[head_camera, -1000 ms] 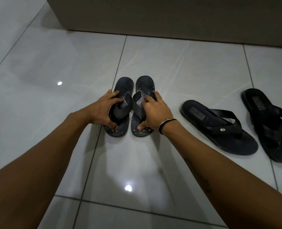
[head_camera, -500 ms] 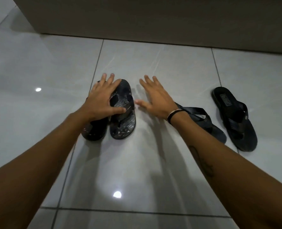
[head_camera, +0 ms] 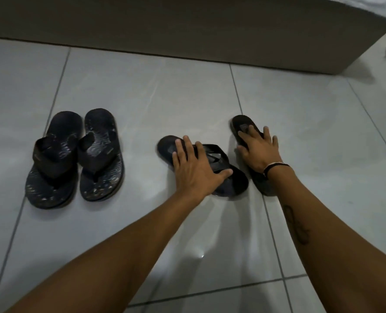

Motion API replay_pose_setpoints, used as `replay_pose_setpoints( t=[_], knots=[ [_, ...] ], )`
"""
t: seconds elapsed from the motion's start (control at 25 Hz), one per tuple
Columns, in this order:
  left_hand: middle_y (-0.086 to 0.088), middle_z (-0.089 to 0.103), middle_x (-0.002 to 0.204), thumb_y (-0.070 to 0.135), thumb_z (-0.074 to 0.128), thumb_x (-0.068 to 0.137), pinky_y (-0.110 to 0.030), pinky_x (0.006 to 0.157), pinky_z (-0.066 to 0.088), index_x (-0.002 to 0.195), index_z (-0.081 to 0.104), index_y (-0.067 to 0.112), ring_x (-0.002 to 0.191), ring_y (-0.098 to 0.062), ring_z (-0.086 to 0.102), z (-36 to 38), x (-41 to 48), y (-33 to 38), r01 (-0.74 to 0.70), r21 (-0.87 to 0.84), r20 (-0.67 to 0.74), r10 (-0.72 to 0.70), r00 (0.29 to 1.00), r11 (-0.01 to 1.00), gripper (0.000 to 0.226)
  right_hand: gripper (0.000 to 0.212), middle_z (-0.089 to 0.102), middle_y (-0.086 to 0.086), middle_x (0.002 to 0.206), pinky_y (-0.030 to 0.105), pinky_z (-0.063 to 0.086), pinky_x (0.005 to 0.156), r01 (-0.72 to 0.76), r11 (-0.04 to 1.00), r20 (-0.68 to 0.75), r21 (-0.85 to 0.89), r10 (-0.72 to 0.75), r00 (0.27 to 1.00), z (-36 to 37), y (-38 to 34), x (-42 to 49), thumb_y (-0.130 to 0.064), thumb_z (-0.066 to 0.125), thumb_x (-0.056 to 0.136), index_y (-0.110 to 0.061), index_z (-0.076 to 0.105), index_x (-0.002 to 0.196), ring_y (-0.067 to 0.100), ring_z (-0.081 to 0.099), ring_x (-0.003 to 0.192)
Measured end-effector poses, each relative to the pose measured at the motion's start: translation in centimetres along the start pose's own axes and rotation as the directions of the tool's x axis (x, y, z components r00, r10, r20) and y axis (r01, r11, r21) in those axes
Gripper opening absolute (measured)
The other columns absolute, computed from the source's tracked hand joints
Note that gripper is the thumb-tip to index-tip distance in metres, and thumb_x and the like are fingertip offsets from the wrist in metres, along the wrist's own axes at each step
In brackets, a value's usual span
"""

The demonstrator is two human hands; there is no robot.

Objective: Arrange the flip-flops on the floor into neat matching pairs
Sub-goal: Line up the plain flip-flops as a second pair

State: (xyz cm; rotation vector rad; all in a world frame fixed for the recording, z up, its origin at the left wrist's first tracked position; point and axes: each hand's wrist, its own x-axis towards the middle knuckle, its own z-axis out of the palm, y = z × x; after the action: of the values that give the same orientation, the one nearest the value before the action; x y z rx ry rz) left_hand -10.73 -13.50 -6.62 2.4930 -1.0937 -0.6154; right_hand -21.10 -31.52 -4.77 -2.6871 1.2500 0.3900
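Both hands have left the patterned pair and crossed to the two plain black strap sandals at centre right of the frame, and the camera has swung right with them. Left hand [head_camera: 196, 170] lies flat and spread on the nearer strap sandal [head_camera: 221, 175], fingers over its heel end and thumb stretched across the straps. Right hand [head_camera: 258, 150] is also spread, palm down on the farther strap sandal [head_camera: 241, 126], whose toe end is hidden under the wrist. Neither hand pinches anything; both press from above.

These two sandals sit close but splayed, heels well apart and toes nearly meeting, so they are not yet a neat pair. At centre left the patterned flip-flops [head_camera: 74, 159] stand side by side, touching, and look finished.

On the glossy floor tiles [head_camera: 165, 98], a flat-palmed push could send a sandal skidding or spinning past parallel. Loose straps under the left thumb may buckle, so the hand slips over the sole without turning it. If both toes swing inward together, one sole could ride over the other.

Each black sandal has a small rectangular mark on its heel, and the patterned pair has small tags on the straps; none is legible. A dark wristband [head_camera: 275, 167] circles the right wrist.
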Motion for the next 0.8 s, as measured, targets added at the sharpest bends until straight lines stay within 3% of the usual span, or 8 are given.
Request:
replay_pose_setpoints(
  t=[0.12, 0.28, 0.48, 0.8],
  knots=[
    [-0.025, -0.013, 0.173, 0.092, 0.054, 0.071, -0.062, 0.127, -0.008, 0.166, 0.001, 0.01, 0.159, -0.047, -0.017, 1.5, 0.7, 0.8, 0.064, 0.032, -0.012, -0.064, 0.998, 0.997, 0.136, 0.056, 0.016, -0.002, 0.174, 0.07, 0.011, 0.122, -0.018, 0.994, 0.034, 0.105, 0.015, 0.999, 1.5, 1.4, -0.9, -0.049, 0.032, 0.106, -0.038, 0.024, 0.161, 0.039, 0.002, 0.159],
    [-0.026, -0.008, 0.173, 0.089, 0.06, 0.07, -0.067, 0.126, -0.003, 0.166, 0.002, 0.009, 0.159, -0.052, -0.009, 2.3, 1.5, -0.9, -0.067, 0.191, -0.059, 0.079, 0.995, 0.979, 0.137, 0.055, 0.016, -0.004, 0.174, 0.066, 0.021, 0.119, 0.013, 0.993, -0.024, 0.121, -0.01, 1.0, 2.2, 1.0, -0.9, -0.051, 0.027, 0.106, -0.043, 0.02, 0.161, 0.033, 0.008, 0.161],
    [-0.013, -0.015, 0.176, 0.088, 0.067, 0.066, -0.06, 0.129, -0.007, 0.167, -0.003, 0.019, 0.161, -0.04, -0.016, -0.3, 5.2, -2.9, -0.376, 0.213, 0.185, 0.341, 0.922, 0.902, 0.14, 0.054, 0.019, -0.006, 0.173, 0.065, 0.021, 0.116, -0.001, 0.99, -0.064, 0.139, 0.01, 0.998, 2.5, -1.7, -0.2, -0.054, 0.023, 0.106, -0.045, 0.021, 0.16, 0.03, 0.011, 0.16],
    [0.0, -0.011, 0.177, 0.08, 0.078, 0.06, -0.055, 0.13, -0.011, 0.167, -0.001, 0.029, 0.162, -0.029, -0.016, -2.6, 7.9, -4.4, -0.544, 0.198, 0.332, 0.466, 0.82, 0.815, 0.142, 0.062, 0.024, -0.005, 0.171, 0.066, 0.027, 0.111, -0.06, 0.986, -0.107, 0.153, 0.077, 0.991, 2.6, -3.5, -0.7, -0.063, 0.023, 0.103, -0.036, 0.028, 0.159, 0.03, 0.022, 0.156]
  ],
)
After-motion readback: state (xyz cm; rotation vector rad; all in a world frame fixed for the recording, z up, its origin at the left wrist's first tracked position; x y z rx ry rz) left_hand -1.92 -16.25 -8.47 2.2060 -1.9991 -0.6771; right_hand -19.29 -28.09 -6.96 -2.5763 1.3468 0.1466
